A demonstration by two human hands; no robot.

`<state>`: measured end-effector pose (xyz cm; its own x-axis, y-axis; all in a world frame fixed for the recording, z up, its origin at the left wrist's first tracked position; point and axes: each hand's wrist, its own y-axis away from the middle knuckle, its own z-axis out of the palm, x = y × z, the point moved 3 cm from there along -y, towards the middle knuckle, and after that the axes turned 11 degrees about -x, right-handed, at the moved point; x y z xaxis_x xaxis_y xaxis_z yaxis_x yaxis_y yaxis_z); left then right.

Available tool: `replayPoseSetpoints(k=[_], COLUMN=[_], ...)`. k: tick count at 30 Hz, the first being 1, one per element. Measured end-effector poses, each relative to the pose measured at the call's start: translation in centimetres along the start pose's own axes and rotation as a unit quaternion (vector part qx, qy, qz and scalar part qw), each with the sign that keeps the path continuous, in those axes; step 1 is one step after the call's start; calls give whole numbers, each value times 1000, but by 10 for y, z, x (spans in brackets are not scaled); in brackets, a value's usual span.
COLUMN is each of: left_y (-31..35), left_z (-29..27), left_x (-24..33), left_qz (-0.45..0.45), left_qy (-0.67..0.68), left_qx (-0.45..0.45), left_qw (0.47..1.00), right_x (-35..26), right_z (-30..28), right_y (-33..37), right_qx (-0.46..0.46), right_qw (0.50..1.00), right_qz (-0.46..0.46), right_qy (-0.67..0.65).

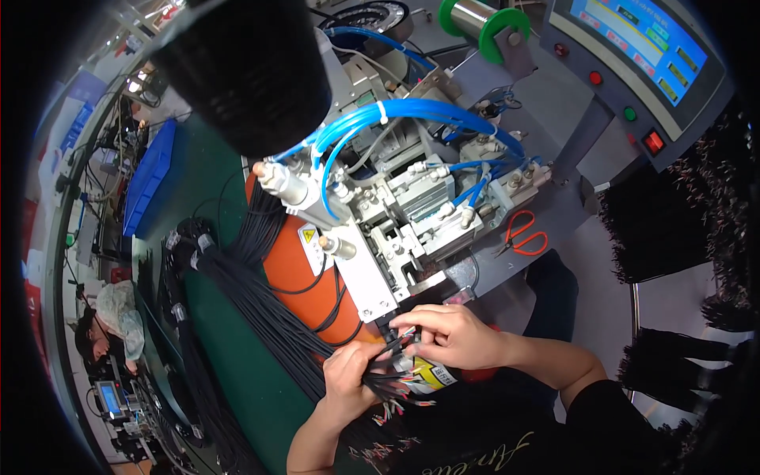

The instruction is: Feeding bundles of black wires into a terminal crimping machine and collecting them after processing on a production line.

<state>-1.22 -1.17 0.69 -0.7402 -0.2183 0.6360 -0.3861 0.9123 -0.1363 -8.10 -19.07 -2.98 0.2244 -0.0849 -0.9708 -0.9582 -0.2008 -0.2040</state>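
Black cables (261, 297) cross a green table (265, 384) toward its near edge, where the left hand (348, 372) grips a cable bunch (383, 381) with coloured wire ends (392, 410), the right hand (459, 336) bends its fingers beside it, hold unclear, and red-handled scissors (528, 242) lie near a grey machine base's (503, 273) edge.
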Motion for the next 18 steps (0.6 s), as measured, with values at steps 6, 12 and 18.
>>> replayPoseSetpoints(k=[6,12,18], left_y=[-7,-9,-11], left_z=[13,5,10], left_x=[6,3,9], left_qz=[18,16,40], left_qy=[-32,-91,-76], left_qx=[51,29,8], left_qw=[998,995,996], right_x=[8,13,15], right_z=[2,-1,4], right_y=[0,8,3], right_qx=[69,57,39], right_qw=[990,965,946], right_qz=[-117,44,111], right_qy=[22,-250,-302])
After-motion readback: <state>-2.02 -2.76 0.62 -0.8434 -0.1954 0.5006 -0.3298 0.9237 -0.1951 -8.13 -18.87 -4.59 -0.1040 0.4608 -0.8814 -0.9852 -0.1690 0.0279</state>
